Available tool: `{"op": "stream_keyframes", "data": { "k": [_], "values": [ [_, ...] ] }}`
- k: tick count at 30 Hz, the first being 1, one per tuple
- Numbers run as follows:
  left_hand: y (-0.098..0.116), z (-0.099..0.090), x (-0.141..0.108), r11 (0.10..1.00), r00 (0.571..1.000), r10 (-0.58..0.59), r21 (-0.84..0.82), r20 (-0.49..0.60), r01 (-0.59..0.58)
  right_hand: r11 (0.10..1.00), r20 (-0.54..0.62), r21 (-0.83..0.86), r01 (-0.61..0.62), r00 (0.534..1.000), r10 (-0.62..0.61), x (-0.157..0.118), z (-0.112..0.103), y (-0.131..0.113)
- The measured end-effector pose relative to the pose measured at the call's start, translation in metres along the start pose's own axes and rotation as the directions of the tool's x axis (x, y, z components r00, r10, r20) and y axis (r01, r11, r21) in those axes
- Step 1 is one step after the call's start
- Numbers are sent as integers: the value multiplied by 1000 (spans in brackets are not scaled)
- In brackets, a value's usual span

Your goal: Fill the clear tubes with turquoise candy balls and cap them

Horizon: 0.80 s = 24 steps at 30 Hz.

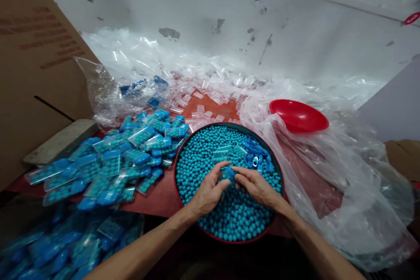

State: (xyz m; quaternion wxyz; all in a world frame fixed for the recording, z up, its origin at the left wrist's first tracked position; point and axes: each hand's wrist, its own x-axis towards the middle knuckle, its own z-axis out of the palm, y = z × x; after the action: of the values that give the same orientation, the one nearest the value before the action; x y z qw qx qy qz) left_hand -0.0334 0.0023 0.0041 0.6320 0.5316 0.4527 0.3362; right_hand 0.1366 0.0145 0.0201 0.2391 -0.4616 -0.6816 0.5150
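Observation:
My left hand (211, 188) is closed round a small clear plastic case with blue in it (229, 175), above a round tub (176, 183) of blue beads (236, 218). From the other side, the fingers of my right hand (256, 185) pinch the end of the same case; the fingertips partly hide it. Just beyond my hands, clear empty cases (222, 152) lie on the beads. A cluster of blue plastic caps (257, 155) rests at the tub's right side.
Bead-filled cases with blue caps (111, 162) are heaped left of the tub, with more (75, 249) below. Loose clear cases (200, 113) lie behind. A red bowl (298, 116) sits on plastic bags (370, 175) at right. A cardboard box (39, 52) stands left.

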Motion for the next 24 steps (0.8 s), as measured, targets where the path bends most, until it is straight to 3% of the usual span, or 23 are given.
{"op": "stream_keyframes", "data": {
  "k": [8,14,16,18,20,22,24],
  "values": [
    [-1,0,0,983,994,112,148,-16,-108,993,11,-105,46,999,-45,0,6,6],
    [-4,1,-2,938,975,205,300,-85,-171,923,-71,-371,97,989,-132,1,18,0],
    [-2,0,-2,964,981,174,217,-85,-153,961,-29,-255,110,992,-121,0,11,-5],
    [0,-1,-1,995,997,65,76,-33,-62,999,30,13,41,999,-41,-2,1,-6],
    [1,-3,-1,999,999,-21,-31,39,22,957,52,282,-67,997,55,-4,-9,-4],
    [3,-3,-1,997,996,-44,-65,78,49,884,-8,454,-110,992,127,-4,-13,0],
    [5,-2,-3,998,995,-43,-49,92,47,894,-110,442,-73,985,135,-4,-10,3]
  ]
}}
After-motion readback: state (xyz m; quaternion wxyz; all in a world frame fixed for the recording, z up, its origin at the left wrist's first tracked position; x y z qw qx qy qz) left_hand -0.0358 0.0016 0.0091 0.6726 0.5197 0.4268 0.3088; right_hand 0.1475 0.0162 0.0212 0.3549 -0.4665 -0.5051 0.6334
